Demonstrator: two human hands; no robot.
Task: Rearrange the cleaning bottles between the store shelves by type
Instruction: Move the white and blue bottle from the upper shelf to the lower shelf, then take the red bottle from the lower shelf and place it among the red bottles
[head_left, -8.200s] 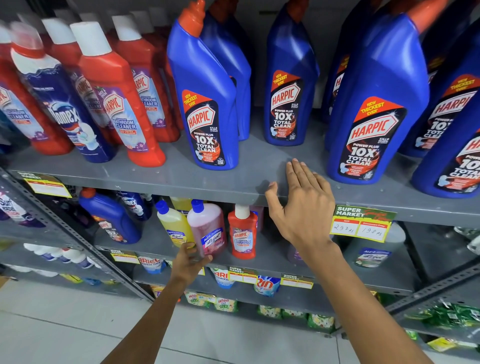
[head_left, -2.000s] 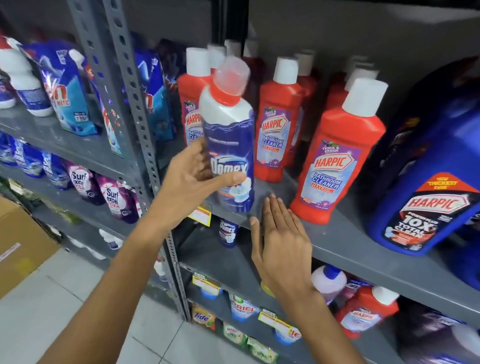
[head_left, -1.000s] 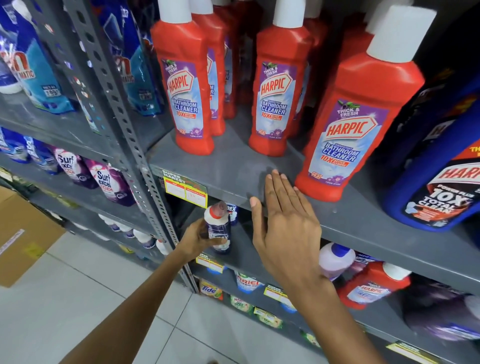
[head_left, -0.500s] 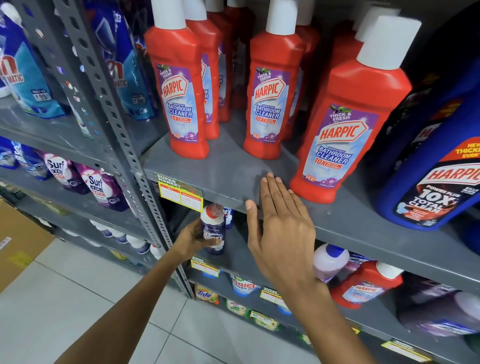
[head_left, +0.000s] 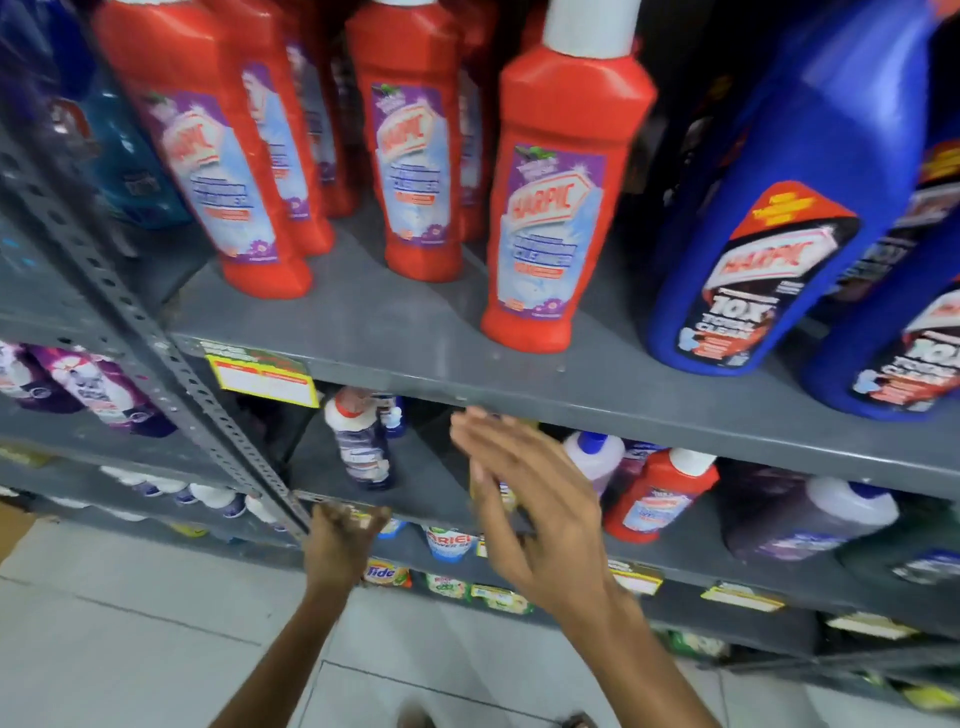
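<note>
A white and dark-blue Domex bottle (head_left: 361, 447) with a red collar stands upright by itself on the lower grey shelf (head_left: 431, 483), with a second small bottle just behind it. My left hand (head_left: 343, 532) is below it at the shelf's front lip, fingers loosely bent, holding nothing. My right hand (head_left: 524, 499) hovers open and blurred in front of the lower shelf, touching no bottle. Red Harpic bathroom-cleaner bottles (head_left: 558, 208) and blue Harpic bottles (head_left: 779, 234) stand on the upper shelf (head_left: 415, 338).
A perforated grey upright post (head_left: 156, 338) runs diagonally to the left of the bottle. A yellow price tag (head_left: 262, 376) hangs from the upper shelf's edge. A red Harpic bottle (head_left: 660, 499) and a blue-capped white bottle (head_left: 592, 457) stand further right on the lower shelf. Detergent pouches (head_left: 98, 384) fill the left bay.
My left hand has let go of the Domex bottle, which now stands on the lower shelf, and dropped to the shelf's edge. My right hand has come off the upper shelf and moved down.
</note>
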